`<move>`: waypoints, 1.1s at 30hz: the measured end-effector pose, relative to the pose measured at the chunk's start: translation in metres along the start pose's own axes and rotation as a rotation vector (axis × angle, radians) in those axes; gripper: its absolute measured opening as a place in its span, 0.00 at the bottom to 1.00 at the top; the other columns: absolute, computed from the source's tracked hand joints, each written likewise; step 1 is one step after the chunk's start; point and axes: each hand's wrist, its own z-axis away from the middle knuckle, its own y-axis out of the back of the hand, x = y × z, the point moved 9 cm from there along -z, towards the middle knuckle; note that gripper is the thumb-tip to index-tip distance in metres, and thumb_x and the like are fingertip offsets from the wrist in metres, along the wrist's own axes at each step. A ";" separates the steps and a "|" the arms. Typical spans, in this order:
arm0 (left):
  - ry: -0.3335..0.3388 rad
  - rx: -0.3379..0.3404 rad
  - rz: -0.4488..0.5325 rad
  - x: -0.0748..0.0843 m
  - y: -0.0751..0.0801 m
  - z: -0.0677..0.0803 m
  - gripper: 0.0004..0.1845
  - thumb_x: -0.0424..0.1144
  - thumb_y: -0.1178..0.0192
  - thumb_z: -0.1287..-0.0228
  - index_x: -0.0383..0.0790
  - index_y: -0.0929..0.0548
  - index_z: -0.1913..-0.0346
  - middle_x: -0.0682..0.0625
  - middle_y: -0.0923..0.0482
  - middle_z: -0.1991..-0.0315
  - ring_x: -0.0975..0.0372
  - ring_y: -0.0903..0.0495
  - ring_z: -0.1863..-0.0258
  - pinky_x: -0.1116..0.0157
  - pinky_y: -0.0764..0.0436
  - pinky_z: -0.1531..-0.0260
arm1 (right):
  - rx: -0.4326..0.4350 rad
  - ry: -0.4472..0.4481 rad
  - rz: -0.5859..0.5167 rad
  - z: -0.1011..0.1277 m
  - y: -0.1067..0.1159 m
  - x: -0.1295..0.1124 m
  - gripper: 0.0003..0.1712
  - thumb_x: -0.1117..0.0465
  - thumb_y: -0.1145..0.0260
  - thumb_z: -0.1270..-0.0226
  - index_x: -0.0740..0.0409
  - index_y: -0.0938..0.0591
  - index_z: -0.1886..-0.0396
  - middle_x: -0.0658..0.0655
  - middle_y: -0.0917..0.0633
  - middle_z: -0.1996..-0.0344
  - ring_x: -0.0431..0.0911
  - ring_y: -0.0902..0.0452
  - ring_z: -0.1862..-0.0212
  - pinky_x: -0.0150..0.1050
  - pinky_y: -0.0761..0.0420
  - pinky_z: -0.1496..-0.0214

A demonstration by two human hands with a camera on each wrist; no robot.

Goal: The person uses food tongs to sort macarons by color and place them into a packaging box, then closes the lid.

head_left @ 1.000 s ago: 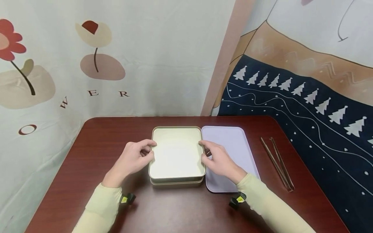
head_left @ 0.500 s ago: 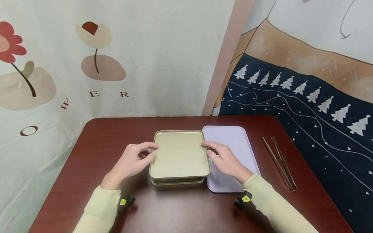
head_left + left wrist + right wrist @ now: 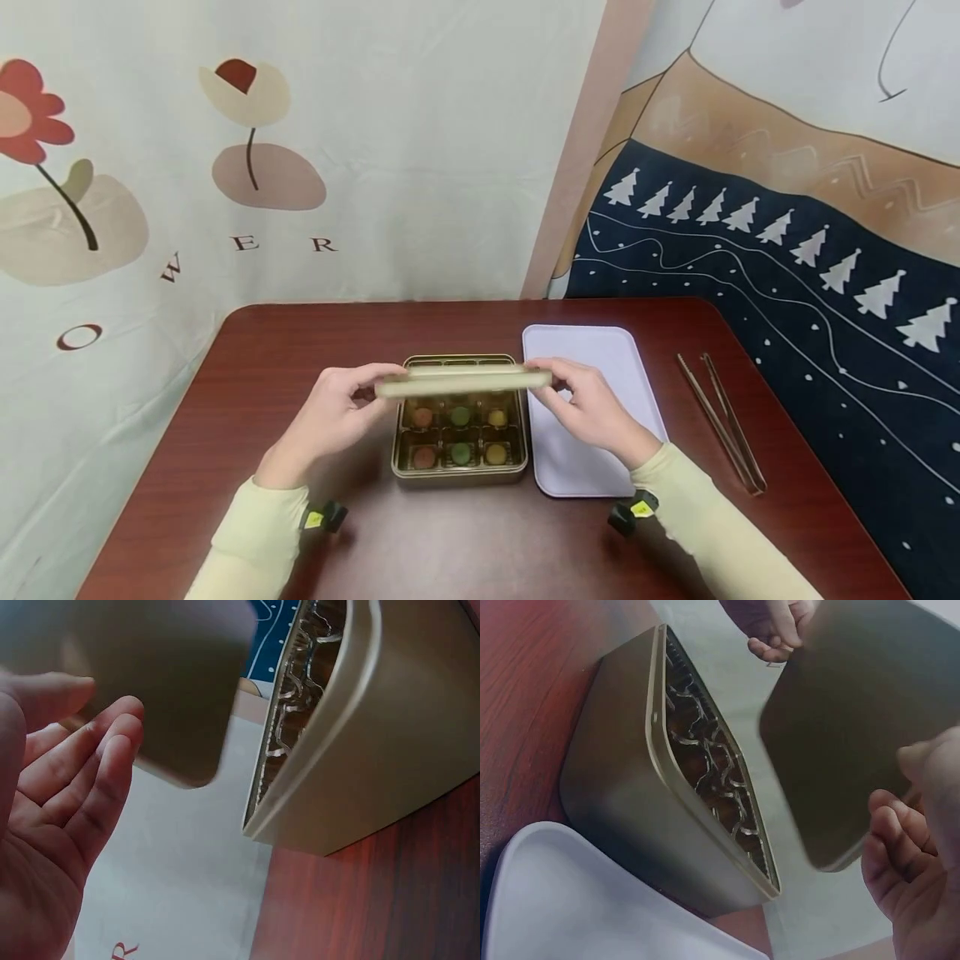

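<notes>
My left hand and right hand pinch opposite side edges of a pale gold tin lid. The lid is raised and tipped steeply, seen nearly edge-on in the head view and blurred. Below it stands the square gold tin, uncovered. A clear plastic insert divides the tin into compartments. In the front rows sit small round pieces: reddish-brown, green and yellow. Their kind is too small to tell, and the lid hides part of the tin's interior.
A lilac tray lies flat just right of the tin, below my right hand. Metal tongs lie farther right, near the edge of the dark red table. Printed curtains hang behind and at the right.
The lid has come off the tin, lifted by both hands and tipped from nearly flat to steep. The tin's compartments and round pieces now show. My right hand has shifted slightly right.
</notes>
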 end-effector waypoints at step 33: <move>0.265 -0.032 -0.342 -0.025 -0.032 0.006 0.26 0.41 0.49 0.19 0.21 0.24 0.32 0.36 0.14 0.69 0.45 0.12 0.61 0.43 0.11 0.54 | -0.075 -0.253 0.265 -0.008 -0.045 0.014 0.13 0.59 0.46 0.16 0.57 0.23 0.65 0.49 0.29 0.83 0.48 0.25 0.74 0.46 0.20 0.74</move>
